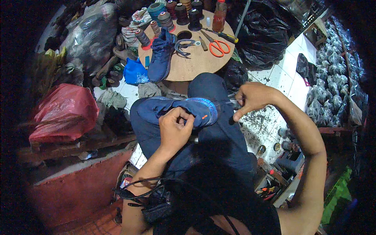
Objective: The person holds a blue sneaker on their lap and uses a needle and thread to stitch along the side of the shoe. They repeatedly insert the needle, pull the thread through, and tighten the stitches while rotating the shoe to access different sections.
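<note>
A dark blue shoe (pixel 197 109) with a bright blue patterned sole edge lies on its side across my lap. At its opening my left hand (pixel 175 130) is closed, thumb and fingers pinching at the collar, next to a small orange mark on the fabric. Off to the right of the heel, above my knee, my right hand (pixel 256 98) is held with curled fingers and the thumb pointing down. Something thin and pale shows by its fingertips, too small to name. A matching blue shoe (pixel 159 58) stands on the round table (pixel 188 70) ahead.
On the table are thread spools (pixel 181 15), orange-handled scissors (pixel 217 47), a screwdriver (pixel 227 37) and a bottle (pixel 219 16). A red plastic bag (pixel 66 113) sits at left, black bags (pixel 270 35) at far right. Several bagged items (pixel 325 74) line the right; tools (pixel 270 192) lie lower right.
</note>
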The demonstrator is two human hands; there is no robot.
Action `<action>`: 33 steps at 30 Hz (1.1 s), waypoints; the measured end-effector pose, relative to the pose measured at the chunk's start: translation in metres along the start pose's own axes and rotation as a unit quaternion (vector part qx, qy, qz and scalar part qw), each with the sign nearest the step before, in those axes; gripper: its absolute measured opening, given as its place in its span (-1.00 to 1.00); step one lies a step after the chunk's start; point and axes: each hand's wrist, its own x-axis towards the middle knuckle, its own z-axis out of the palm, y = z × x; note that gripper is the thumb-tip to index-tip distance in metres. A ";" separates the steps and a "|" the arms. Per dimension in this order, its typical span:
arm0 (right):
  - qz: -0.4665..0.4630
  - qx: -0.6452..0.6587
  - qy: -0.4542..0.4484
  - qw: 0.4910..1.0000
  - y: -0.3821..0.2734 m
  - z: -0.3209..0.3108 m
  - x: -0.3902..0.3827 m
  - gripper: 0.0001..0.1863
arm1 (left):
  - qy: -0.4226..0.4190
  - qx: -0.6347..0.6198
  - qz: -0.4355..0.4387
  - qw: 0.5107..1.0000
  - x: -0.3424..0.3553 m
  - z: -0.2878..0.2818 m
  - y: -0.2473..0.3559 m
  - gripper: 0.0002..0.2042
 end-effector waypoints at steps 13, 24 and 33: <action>-0.194 -0.090 0.190 0.958 -0.012 0.016 0.028 -0.12 | 0.085 -0.121 0.021 0.989 -0.010 -0.007 -0.021 -0.72; -0.289 0.851 0.405 0.167 0.156 0.100 0.019 0.32 | 0.114 -0.430 -0.053 0.894 -0.023 -0.014 -0.026 -0.79; -0.078 0.576 0.388 0.715 0.010 0.139 0.005 -0.30 | 0.054 -0.598 -0.040 0.799 -0.009 0.006 -0.005 -0.78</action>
